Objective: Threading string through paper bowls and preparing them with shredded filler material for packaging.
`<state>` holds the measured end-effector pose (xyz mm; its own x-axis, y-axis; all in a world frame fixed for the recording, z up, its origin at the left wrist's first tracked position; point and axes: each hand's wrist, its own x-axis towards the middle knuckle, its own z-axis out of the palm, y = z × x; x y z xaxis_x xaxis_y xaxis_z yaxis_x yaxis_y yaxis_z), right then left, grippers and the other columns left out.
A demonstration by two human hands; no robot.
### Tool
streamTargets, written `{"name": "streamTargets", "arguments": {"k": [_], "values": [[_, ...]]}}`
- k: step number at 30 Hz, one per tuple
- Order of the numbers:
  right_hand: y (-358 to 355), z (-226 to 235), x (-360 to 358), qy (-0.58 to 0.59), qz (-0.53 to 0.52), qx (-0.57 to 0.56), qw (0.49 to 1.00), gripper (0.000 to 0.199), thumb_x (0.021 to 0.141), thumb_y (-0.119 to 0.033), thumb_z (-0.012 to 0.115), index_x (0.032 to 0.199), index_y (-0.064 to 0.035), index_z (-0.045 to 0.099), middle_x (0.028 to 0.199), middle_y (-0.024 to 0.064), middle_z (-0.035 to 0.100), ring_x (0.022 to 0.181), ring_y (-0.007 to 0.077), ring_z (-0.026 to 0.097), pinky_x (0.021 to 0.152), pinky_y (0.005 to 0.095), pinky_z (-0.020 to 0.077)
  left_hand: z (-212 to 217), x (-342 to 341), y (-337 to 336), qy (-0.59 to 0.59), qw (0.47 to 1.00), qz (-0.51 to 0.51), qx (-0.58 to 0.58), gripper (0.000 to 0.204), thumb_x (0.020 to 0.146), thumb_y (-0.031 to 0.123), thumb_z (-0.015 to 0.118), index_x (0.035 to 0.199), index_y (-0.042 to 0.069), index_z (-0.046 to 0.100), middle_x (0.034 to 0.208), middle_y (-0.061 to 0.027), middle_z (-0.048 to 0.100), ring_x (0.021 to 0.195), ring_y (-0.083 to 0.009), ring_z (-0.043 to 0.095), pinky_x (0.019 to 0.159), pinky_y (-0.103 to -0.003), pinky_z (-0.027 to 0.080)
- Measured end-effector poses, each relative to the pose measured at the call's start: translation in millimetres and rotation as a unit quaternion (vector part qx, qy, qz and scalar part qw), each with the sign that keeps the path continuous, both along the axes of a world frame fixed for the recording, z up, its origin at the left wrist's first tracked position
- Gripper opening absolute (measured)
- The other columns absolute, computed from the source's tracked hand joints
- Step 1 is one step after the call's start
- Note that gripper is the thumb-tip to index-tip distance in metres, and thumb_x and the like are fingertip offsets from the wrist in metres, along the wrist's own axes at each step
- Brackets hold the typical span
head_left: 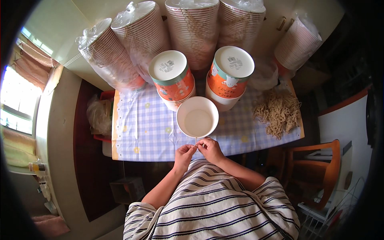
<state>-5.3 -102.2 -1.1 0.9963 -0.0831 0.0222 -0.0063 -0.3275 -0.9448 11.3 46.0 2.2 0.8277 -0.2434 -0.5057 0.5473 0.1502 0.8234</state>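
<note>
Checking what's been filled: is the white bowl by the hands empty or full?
Empty: the white bowl stands upright, its bare pale inside visible.

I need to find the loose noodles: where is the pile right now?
In the head view the noodle pile lies on the right end of the checked tablecloth, right of the empty white bowl and below a wrapped cup stack.
</note>
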Motion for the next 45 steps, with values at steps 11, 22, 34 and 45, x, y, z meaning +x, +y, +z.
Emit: {"name": "streamTargets", "arguments": {"k": [11,22,34,45], "values": [[-5.2,-13.2,-0.1,0.149,0.042,0.234,0.960,0.019,0.087,-0.016,0.060,0.092,0.0009,0.066,0.069,-0.0001,0.062,0.061,0.0051,0.052,0.054,0.0222,0.0433,11.3,-0.9,-3.6,0.007,1.000,0.019,0.011,0.015,0.084,0.015,0.067,0.085,0.001,0.063,0.067,0.0046,0.055,0.053,-0.0013,0.041,0.046,-0.017,0.030],[-2.6,-11.2,-1.4,0.115,0.007,0.230,0.966,0.019,0.086,-0.018,0.062,0.088,0.0008,0.065,0.069,-0.0009,0.061,0.061,0.0039,0.051,0.055,0.0212,0.0420,4.2,-4.0,-5.5,-0.056,0.995,0.009,0.077,0.013,0.084,0.010,0.067,0.084,-0.003,0.065,0.072,0.0016,0.060,0.061,-0.0026,0.048,0.052,-0.017,0.037],[-4.5,-11.7,1.3,0.246,-0.017,0.440,0.863,0.014,0.083,-0.017,0.063,0.085,-0.0039,0.065,0.072,-0.0008,0.061,0.057,0.0063,0.048,0.054,0.0202,0.0395,4.6,-0.4,-6.2,-0.080,0.988,0.011,0.129,0.011,0.084,0.008,0.065,0.084,-0.003,0.064,0.071,0.0014,0.059,0.060,-0.0030,0.047,0.052,-0.018,0.037],[-6.0,-11.7,1.7,0.231,0.003,0.377,0.897,0.018,0.085,-0.019,0.062,0.091,-0.0022,0.067,0.077,-0.0006,0.064,0.061,0.0054,0.049,0.057,0.0199,0.0400,-4.1,-7.2,-3.4,-0.284,0.933,0.008,0.222,0.010,0.081,0.000,0.064,0.087,0.003,0.056,0.067,0.0050,0.049,0.052,-0.0007,0.036,0.047,-0.018,0.030]]}}
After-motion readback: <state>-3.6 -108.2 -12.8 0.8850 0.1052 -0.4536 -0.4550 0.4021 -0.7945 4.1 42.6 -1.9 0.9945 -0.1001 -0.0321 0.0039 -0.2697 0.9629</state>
